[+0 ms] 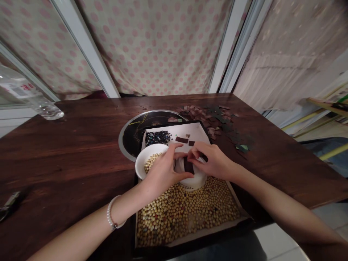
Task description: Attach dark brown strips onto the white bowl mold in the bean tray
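Observation:
My left hand [163, 174], with a pearl bracelet [112, 212] on its wrist, and my right hand [212, 162] meet over a dark brown strip [188, 165]. Fingers of both hands press on this strip, which lies against a white round dish [196, 183]. Beside my left hand, a white bowl [148, 156] holds pale beans. Below both hands, a tray [187, 221] is thickly covered with pale beans. Beyond them, a white sheet [187, 132] carries a patch of dark beads [157, 137] and two small dark strips [181, 140].
A dark wooden table [67, 145] surrounds everything. Brown and green scraps [214, 117] are scattered behind the sheet, near a round black inset [133, 136]. A plastic bottle [27, 94] lies at the far left, and a metal tool [9, 204] sits near the left edge.

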The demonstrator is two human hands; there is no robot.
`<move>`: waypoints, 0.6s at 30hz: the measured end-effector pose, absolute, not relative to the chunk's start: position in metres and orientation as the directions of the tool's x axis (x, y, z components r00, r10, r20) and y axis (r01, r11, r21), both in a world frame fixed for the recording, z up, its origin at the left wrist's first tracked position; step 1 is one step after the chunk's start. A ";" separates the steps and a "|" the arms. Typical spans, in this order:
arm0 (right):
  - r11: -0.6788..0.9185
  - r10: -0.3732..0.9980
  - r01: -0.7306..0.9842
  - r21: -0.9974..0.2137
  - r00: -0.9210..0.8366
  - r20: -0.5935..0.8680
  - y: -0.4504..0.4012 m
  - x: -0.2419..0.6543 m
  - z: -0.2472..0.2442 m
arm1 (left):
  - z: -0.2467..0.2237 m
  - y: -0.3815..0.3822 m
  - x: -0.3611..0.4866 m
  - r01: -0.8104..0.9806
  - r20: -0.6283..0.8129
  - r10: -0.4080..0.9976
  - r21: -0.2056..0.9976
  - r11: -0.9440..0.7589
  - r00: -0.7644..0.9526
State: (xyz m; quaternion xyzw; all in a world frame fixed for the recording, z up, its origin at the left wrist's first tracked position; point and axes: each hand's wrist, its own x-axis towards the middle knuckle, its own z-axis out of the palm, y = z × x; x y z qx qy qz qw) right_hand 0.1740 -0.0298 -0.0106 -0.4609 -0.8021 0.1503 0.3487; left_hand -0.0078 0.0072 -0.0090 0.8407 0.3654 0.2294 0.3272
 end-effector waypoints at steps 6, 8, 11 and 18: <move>0.812 0.540 0.544 -0.212 -0.561 0.627 -0.014 0.152 -0.012 | -0.010 0.008 -0.007 0.407 0.183 0.761 0.756 -0.514 0.622; 0.858 0.431 0.512 -0.034 -0.684 0.588 -0.007 0.151 -0.015 | -0.011 0.008 -0.007 0.374 0.216 0.751 0.761 -0.530 0.624; 0.842 0.455 0.539 0.008 -0.719 0.525 -0.009 0.158 -0.013 | -0.012 0.009 -0.008 0.369 0.200 0.750 0.773 -0.516 0.631; 0.817 0.402 0.554 0.158 -0.745 0.531 -0.072 0.141 0.049 | -0.011 0.011 -0.009 0.354 0.131 0.725 0.805 -0.475 0.676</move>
